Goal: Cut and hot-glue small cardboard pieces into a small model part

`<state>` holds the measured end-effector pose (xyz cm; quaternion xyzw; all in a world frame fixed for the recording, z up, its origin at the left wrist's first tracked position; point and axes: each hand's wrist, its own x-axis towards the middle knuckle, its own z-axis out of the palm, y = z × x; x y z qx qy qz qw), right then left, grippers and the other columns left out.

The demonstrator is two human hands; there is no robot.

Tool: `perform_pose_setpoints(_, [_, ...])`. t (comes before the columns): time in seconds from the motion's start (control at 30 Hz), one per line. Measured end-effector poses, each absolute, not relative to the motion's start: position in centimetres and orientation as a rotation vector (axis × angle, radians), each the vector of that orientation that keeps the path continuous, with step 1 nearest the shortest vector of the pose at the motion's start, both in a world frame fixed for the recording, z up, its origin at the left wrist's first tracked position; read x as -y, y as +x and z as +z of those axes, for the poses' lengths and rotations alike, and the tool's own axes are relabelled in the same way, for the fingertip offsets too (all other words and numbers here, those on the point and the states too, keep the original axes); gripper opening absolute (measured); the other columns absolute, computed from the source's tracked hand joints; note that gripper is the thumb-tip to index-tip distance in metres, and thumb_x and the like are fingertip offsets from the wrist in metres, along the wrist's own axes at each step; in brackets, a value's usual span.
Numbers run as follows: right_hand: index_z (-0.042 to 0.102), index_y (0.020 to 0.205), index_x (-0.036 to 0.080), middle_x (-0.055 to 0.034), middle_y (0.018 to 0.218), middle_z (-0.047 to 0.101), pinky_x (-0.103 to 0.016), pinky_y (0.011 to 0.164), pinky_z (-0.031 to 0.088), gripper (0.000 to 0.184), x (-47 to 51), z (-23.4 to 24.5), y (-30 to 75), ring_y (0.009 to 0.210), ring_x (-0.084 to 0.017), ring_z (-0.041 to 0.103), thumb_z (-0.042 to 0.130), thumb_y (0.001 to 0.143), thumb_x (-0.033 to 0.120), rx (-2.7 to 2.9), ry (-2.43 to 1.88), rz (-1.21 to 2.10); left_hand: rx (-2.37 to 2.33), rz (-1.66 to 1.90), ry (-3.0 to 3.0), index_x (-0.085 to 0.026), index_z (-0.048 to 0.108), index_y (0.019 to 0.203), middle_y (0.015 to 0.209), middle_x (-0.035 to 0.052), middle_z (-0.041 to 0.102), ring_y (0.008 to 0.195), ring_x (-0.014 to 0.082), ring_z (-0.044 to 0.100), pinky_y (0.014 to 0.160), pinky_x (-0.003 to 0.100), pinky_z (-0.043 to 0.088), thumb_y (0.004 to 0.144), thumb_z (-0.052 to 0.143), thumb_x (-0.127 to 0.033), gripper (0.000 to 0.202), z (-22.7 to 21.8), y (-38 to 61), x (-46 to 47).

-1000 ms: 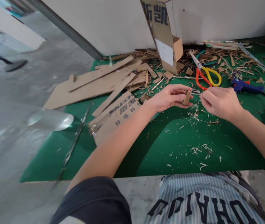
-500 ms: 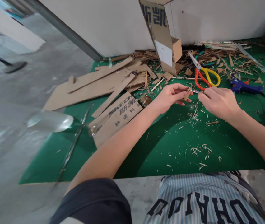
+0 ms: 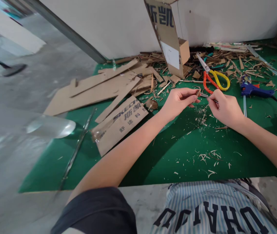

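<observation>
My left hand (image 3: 181, 99) pinches a small piece of cardboard (image 3: 198, 93) between thumb and fingers, above the green table. Closed round a slim metal tool (image 3: 204, 95), perhaps a craft knife, is my right hand (image 3: 225, 107). The tool's tip meets the cardboard piece or lies right beside it; its exact kind is too small to make out. Thin pale shavings (image 3: 203, 118) lie on the table below both hands. Just beyond them rest scissors (image 3: 217, 81) with one red and one yellow handle.
A blue glue gun (image 3: 257, 91) lies at the right, its cord trailing off. Cardboard scraps (image 3: 233, 63) pile along the wall around an upright cardboard structure (image 3: 169, 39). Flat cardboard sheets (image 3: 89, 94) and a printed cardboard piece (image 3: 124, 125) lie left on the green table (image 3: 46, 162).
My right hand has turned and tilted the metal tool, so more of it shows. The cardboard piece in my left hand has turned and shows less of its face.
</observation>
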<state>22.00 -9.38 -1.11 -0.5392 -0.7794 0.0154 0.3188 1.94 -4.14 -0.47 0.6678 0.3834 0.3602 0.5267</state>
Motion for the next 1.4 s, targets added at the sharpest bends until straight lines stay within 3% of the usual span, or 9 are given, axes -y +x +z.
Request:
perform_pose_setpoints(0.27, [0.033, 0.083, 0.027, 0.0116, 0.052, 0.028, -0.026, 0.042, 0.029, 0.020, 8.5, -1.5, 22.1, 0.040, -0.009, 0.030, 0.046, 0.098, 0.026, 1.727, -1.302, 0.895, -0.891, 0.874, 1.685, -0.021, 0.078, 0.108, 0.106, 0.0066, 0.078, 0.091, 0.0185, 0.076, 0.069, 0.027, 0.059, 0.085, 0.070, -0.030, 0.025, -0.8, 1.8, 4.0])
perform_pose_setpoints(0.43, [0.040, 0.080, 0.024, 0.0026, 0.060, 0.049, -0.027, 0.049, 0.030, 0.014, 8.9, -1.0, 22.6, 0.050, -0.011, 0.043, 0.048, 0.092, 0.021, 2.019, -1.378, 0.302, -0.882, 0.875, 1.657, -0.019, 0.079, 0.107, 0.106, 0.0077, 0.078, 0.089, 0.0176, 0.076, 0.067, 0.025, 0.059, 0.084, 0.071, -0.029, 0.026, -0.8, 1.9, 4.1])
perform_pose_setpoints(0.53, [0.049, 0.079, 0.021, -0.0021, 0.064, 0.056, -0.030, 0.051, 0.022, 0.015, 9.2, -0.8, 23.1, 0.052, -0.013, 0.042, 0.040, 0.090, 0.014, 2.319, -1.372, -0.161, -0.874, 0.853, 1.627, -0.018, 0.078, 0.108, 0.106, 0.0080, 0.078, 0.089, 0.0170, 0.076, 0.068, 0.024, 0.060, 0.085, 0.071, -0.030, 0.027, -0.8, 2.0, 4.2])
perform_pose_setpoints(0.63, [0.050, 0.078, 0.020, -0.0035, 0.065, 0.056, -0.032, 0.051, 0.017, 0.021, 9.2, -0.8, 23.3, 0.050, -0.014, 0.038, 0.036, 0.088, 0.009, 2.417, -1.372, -0.288, -0.868, 0.846, 1.602, -0.019, 0.077, 0.110, 0.107, 0.0081, 0.078, 0.091, 0.0172, 0.076, 0.070, 0.025, 0.061, 0.084, 0.072, -0.032, 0.029, -0.9, 1.9, 4.2])
perform_pose_setpoints(0.77, [0.043, 0.080, 0.022, -0.0012, 0.063, 0.053, -0.029, 0.050, 0.023, 0.012, 9.5, -0.9, 22.5, 0.050, -0.012, 0.039, 0.041, 0.091, 0.018, 2.187, -1.378, 0.022, -0.859, 0.844, 1.622, -0.017, 0.077, 0.110, 0.112, 0.0092, 0.077, 0.093, 0.0181, 0.076, 0.071, 0.026, 0.061, 0.084, 0.072, -0.031, 0.030, -0.8, 1.9, 4.2])
perform_pose_setpoints(0.9, [0.035, 0.077, 0.024, 0.0054, 0.054, 0.041, -0.027, 0.050, 0.027, 0.020, 9.8, -0.9, 21.5, 0.047, -0.010, 0.035, 0.049, 0.090, 0.019, 1.863, -1.306, 0.432, -0.833, 0.869, 1.660, -0.016, 0.076, 0.110, 0.111, 0.0096, 0.077, 0.091, 0.0181, 0.076, 0.071, 0.026, 0.062, 0.084, 0.072, -0.029, 0.030, -0.6, 1.9, 4.2])
perform_pose_setpoints(1.17, [0.037, 0.079, 0.026, 0.0125, 0.050, 0.026, -0.023, 0.040, 0.015, 0.028, 9.6, 0.3, 20.7, 0.040, -0.005, 0.020, 0.062, 0.089, 0.020, 1.086, -1.206, 1.391, -0.820, 0.887, 1.746, -0.019, 0.077, 0.107, 0.107, 0.0074, 0.078, 0.093, 0.0196, 0.077, 0.073, 0.029, 0.062, 0.085, 0.069, -0.026, 0.025, -1.0, 1.8, 4.0])
perform_pose_setpoints(1.3, [0.038, 0.079, 0.025, 0.0127, 0.050, 0.027, -0.023, 0.041, 0.013, 0.026, 9.5, 0.9, 20.9, 0.040, -0.005, 0.020, 0.059, 0.091, 0.017, 1.050, -1.211, 1.442, -0.811, 0.872, 1.727, -0.018, 0.075, 0.109, 0.108, 0.0078, 0.077, 0.095, 0.0196, 0.076, 0.074, 0.029, 0.063, 0.084, 0.071, -0.031, 0.028, -1.2, 1.8, 3.7])
perform_pose_setpoints(1.4, [0.041, 0.076, 0.024, 0.0092, 0.052, 0.035, -0.025, 0.043, 0.020, 0.025, 9.3, 0.7, 21.4, 0.043, -0.006, 0.027, 0.059, 0.091, 0.017, 1.326, -1.239, 1.177, -0.804, 0.878, 1.685, -0.018, 0.073, 0.111, 0.107, 0.0078, 0.077, 0.097, 0.0199, 0.076, 0.076, 0.030, 0.063, 0.084, 0.073, -0.033, 0.031, -1.0, 1.7, 3.6])
